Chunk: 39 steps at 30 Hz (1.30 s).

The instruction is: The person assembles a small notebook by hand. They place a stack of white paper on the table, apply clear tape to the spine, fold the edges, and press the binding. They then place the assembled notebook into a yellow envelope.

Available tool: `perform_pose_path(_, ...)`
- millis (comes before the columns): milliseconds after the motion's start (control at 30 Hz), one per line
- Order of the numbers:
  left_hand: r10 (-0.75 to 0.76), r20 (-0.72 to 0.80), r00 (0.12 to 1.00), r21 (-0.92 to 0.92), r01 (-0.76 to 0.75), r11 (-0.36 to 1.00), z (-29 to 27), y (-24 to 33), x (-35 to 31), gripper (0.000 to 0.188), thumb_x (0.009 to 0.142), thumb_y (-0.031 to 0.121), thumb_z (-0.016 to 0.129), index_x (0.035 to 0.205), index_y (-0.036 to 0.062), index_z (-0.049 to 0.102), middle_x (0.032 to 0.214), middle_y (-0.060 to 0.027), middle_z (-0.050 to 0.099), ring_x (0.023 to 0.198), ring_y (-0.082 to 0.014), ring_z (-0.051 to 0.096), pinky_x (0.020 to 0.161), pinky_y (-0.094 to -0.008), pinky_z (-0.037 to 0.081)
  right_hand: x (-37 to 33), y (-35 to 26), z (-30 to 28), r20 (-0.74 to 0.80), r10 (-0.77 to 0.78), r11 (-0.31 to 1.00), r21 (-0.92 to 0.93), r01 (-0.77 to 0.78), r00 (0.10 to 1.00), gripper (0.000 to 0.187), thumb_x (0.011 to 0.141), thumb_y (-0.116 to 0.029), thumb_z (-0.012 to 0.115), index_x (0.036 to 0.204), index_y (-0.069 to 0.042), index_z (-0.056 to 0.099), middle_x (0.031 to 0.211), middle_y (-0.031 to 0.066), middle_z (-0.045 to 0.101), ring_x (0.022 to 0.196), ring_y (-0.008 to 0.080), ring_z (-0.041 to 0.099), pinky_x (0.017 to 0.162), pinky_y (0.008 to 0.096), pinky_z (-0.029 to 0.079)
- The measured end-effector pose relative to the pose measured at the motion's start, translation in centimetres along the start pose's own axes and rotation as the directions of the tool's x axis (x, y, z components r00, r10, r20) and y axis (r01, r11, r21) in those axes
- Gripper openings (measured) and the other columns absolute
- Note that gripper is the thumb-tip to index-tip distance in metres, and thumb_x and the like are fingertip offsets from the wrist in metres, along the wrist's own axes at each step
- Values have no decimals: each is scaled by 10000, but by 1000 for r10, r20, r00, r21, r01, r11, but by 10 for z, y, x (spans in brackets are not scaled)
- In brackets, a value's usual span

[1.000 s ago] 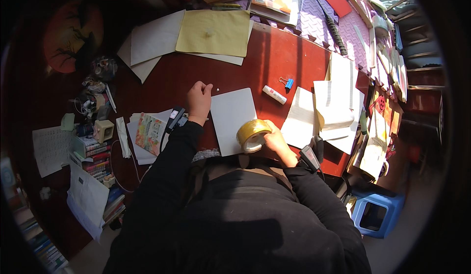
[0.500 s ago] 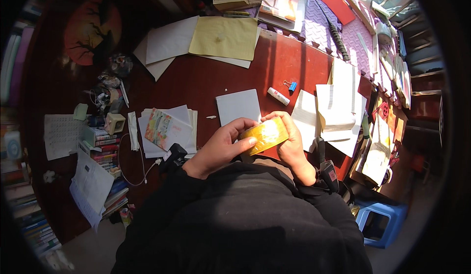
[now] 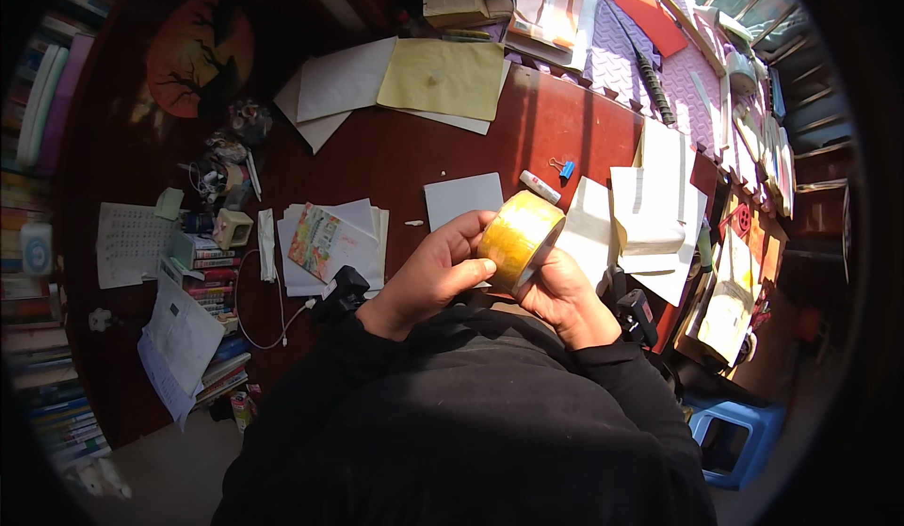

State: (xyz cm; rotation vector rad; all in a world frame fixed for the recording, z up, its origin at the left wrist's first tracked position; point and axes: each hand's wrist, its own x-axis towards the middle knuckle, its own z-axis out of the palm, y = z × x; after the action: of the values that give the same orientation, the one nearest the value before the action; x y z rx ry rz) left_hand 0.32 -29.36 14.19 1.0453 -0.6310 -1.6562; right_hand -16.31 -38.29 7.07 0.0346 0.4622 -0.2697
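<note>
A wide roll of yellow, shiny packing tape (image 3: 516, 240) is held up in front of me, above the near edge of the desk. My left hand (image 3: 443, 267) grips its left side, with the thumb pressed on the outer face. From below and the right, my right hand (image 3: 568, 298) closes around the roll; some of its fingers are hidden behind it. Just beyond the tape lie a white sheet of paper (image 3: 461, 198), a white glue stick (image 3: 540, 186) and a blue binder clip (image 3: 563, 167).
Papers with a flowery booklet (image 3: 318, 243) lie to the left, near a white cable (image 3: 239, 309) and stacked books (image 3: 212, 281). Open printed pages (image 3: 650, 210) cover the right side. A yellow sheet (image 3: 443, 76) lies at the back. A blue stool (image 3: 739, 441) stands at lower right.
The tape roll has been turned and tilted up, so its side now faces more to the right. My right hand has shifted from its far right side to underneath.
</note>
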Motion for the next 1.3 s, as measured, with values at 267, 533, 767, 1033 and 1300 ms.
perform_pose_path(267, 79, -159, 984, -52, -88, 995, 4, -5, 2, 392, 948, 71, 579, 1312, -50, 498, 1210, -107, 638, 1110, -151, 615, 988, -297, 467, 1, 11, -2, -27, -381, 736, -614, 286, 924, 553, 905, -62, 634, 1402, 0, 399, 1345, 174, 517, 1180, 288, 583, 977, 396, 525)
perform_pose_path(533, -60, -144, 988, -34, 56, 998, 8, 0, 4, 385, 960, 118, 622, 1292, -57, 534, 1137, -86, 676, 1013, -119, 647, 905, -263, 503, 5, -1, 1, 318, -577, 108, -883, 456, 752, 327, 929, -42, 602, 1252, 9, 590, 1138, 109, 669, 1079, 183, 640, 927, 298, 509)
perform_pose_path(767, -5, -61, 998, 67, 9, 998, 16, 10, -6, 543, 925, 17, 598, 1430, -51, 411, 1262, -80, 603, 1149, -124, 583, 977, -285, 469, 9, 5, 2, 120, -507, 576, -690, 439, 853, 334, 986, -147, 597, 1291, -21, 551, 1145, 73, 655, 1016, 149, 646, 860, 299, 535)
perform_pose_path(1033, -5, -43, 999, 68, 8, 998, 6, 6, -8, 544, 874, -1, 557, 1399, -64, 430, 1270, -116, 610, 1168, -159, 594, 1021, -314, 455, 11, 3, -1, 84, -484, 609, -683, 404, 871, 312, 975, -119, 587, 1271, -21, 576, 1169, 84, 657, 1043, 167, 647, 901, 306, 522)
perform_pose_path(1300, 27, -110, 994, 48, -21, 999, 7, -4, -2, 266, 929, 64, 571, 1180, -25, 573, 1078, -66, 671, 1010, -122, 637, 923, -283, 493, 17, 1, -12, 199, -570, 458, -728, 510, 797, 346, 960, -84, 602, 1292, -9, 537, 1183, 140, 663, 1098, 229, 654, 939, 357, 536)
